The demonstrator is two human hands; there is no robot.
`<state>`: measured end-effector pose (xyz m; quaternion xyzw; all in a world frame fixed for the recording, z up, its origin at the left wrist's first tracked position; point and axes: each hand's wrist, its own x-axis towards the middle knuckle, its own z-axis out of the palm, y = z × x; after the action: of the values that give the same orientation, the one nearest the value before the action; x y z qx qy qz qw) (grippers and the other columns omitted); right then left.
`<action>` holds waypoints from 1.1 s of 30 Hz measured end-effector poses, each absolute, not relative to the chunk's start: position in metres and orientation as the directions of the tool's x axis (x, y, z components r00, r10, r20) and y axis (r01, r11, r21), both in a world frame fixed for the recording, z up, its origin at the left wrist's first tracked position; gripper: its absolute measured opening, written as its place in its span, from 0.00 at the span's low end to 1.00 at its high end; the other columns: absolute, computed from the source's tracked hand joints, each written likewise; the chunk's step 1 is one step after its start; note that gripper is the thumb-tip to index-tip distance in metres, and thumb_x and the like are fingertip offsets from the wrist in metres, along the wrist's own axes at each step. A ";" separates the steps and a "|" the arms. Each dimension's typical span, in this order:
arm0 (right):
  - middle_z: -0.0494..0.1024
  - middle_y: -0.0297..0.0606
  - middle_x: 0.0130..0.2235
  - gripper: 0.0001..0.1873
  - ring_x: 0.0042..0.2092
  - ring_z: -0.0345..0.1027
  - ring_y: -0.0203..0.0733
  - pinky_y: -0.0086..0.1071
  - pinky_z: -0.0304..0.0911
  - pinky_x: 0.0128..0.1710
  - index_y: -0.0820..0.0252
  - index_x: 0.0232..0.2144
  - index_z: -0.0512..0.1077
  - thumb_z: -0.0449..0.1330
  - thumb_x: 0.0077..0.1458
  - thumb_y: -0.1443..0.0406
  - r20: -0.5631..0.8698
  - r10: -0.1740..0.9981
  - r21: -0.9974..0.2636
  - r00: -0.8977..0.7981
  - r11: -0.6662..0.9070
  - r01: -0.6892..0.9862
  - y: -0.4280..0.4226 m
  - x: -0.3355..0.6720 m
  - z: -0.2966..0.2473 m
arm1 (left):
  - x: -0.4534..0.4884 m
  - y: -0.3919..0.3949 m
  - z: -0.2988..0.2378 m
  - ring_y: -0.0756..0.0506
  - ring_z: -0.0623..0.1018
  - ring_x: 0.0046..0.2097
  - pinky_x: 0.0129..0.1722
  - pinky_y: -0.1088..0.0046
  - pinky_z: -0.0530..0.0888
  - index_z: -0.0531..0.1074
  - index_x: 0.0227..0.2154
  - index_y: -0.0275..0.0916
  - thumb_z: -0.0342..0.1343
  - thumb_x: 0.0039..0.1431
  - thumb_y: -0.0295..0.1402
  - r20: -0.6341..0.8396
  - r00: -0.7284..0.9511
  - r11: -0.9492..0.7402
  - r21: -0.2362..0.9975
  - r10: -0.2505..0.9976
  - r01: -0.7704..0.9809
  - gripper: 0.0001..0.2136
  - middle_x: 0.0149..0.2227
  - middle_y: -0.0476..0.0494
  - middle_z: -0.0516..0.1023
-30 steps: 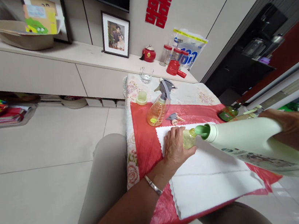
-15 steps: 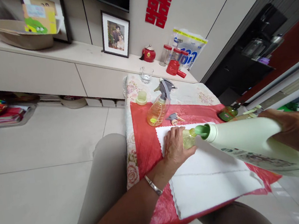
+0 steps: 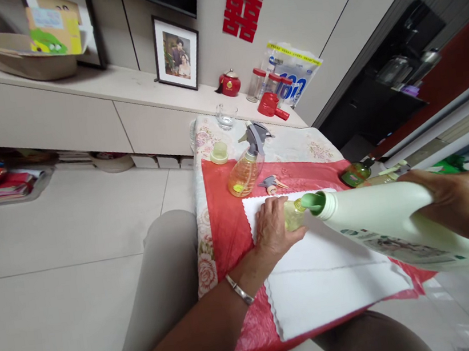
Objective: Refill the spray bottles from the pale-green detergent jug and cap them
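Observation:
My left hand is wrapped round a small yellowish clear bottle above a white cloth. With my right hand I grip the handle of a large pale green jug, tipped almost level. Its green spout is at the mouth of the small bottle. Whether liquid is flowing I cannot make out. Beyond my left hand, an amber spray bottle stands upright, with a small grey spray nozzle lying to its right. A pale green cap sits behind it.
Red sheeting lies over the floral tablecloth. A clear glass cup and another grey spray head are at the back. A dark green pump bottle lies on the right. The cabinet ledge borders the table's far side.
The whole view has shifted slightly, so things appear a little further left. Both hands keep their grip, and the jug's spout stays at the small bottle's mouth.

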<state>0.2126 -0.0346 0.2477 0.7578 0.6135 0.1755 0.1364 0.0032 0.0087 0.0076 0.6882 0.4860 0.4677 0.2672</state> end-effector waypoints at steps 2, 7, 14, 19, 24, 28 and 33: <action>0.77 0.30 0.31 0.30 0.32 0.71 0.46 0.32 0.58 0.28 0.40 0.44 0.76 0.53 0.34 0.55 0.072 0.953 0.322 0.294 -0.301 0.898 -0.032 0.214 0.244 | 0.003 0.010 0.007 0.35 0.73 0.54 0.53 0.52 0.73 0.61 0.52 0.44 0.73 0.42 0.38 0.386 0.092 -0.387 0.822 0.918 0.418 0.35 0.50 0.42 0.70; 0.74 0.31 0.28 0.29 0.32 0.69 0.40 0.29 0.58 0.31 0.51 0.37 0.77 0.53 0.29 0.56 0.272 0.904 -0.048 0.329 -0.329 0.943 -0.029 0.229 0.235 | 0.001 0.011 0.010 0.33 0.72 0.55 0.54 0.50 0.72 0.62 0.51 0.43 0.75 0.38 0.39 0.351 0.103 -0.362 0.840 0.931 0.405 0.38 0.51 0.40 0.70; 0.66 0.33 0.23 0.12 0.26 0.55 0.30 0.25 0.48 0.22 0.65 0.25 0.73 0.59 0.36 0.62 0.477 0.703 -0.519 0.527 -0.258 0.815 -0.022 0.237 0.212 | 0.000 0.011 0.010 0.33 0.73 0.53 0.54 0.51 0.73 0.62 0.52 0.41 0.75 0.38 0.34 0.390 0.093 -0.392 0.823 0.916 0.412 0.38 0.49 0.39 0.71; 0.63 0.30 0.22 0.08 0.23 0.51 0.28 0.26 0.47 0.21 0.67 0.28 0.72 0.59 0.41 0.68 0.485 0.584 -0.722 0.651 -0.152 0.675 -0.004 0.249 0.167 | -0.002 0.015 0.009 0.34 0.74 0.54 0.55 0.53 0.73 0.62 0.52 0.40 0.72 0.40 0.31 0.477 -0.022 -0.435 0.819 0.879 0.373 0.35 0.49 0.38 0.73; 0.64 0.29 0.25 0.10 0.25 0.56 0.27 0.22 0.54 0.22 0.68 0.36 0.71 0.65 0.52 0.67 0.428 0.574 -0.826 0.698 -0.064 0.560 0.013 0.259 0.113 | -0.005 0.020 0.010 0.35 0.75 0.52 0.54 0.53 0.74 0.64 0.52 0.40 0.71 0.42 0.32 0.497 -0.078 -0.428 0.808 0.864 0.406 0.33 0.48 0.38 0.73; 0.66 0.31 0.30 0.14 0.27 0.58 0.25 0.19 0.59 0.25 0.68 0.38 0.69 0.59 0.65 0.58 0.395 0.557 -0.866 0.731 -0.039 0.498 0.021 0.266 0.081 | -0.005 0.022 0.007 0.35 0.75 0.52 0.53 0.54 0.74 0.64 0.51 0.40 0.72 0.41 0.32 0.521 -0.073 -0.449 0.791 0.851 0.415 0.33 0.47 0.38 0.74; 0.64 0.29 0.26 0.10 0.24 0.55 0.28 0.23 0.54 0.21 0.65 0.32 0.68 0.64 0.48 0.66 0.408 0.528 -0.888 0.745 0.040 0.458 0.017 0.270 0.066 | -0.003 0.024 0.004 0.35 0.75 0.51 0.53 0.54 0.74 0.64 0.51 0.40 0.72 0.40 0.32 0.516 -0.070 -0.444 0.791 0.854 0.420 0.34 0.48 0.38 0.74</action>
<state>0.2697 0.0168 0.0659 0.6921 0.3560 -0.0281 -0.6273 -0.0031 0.0236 0.0039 0.6523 0.4882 0.5445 0.1991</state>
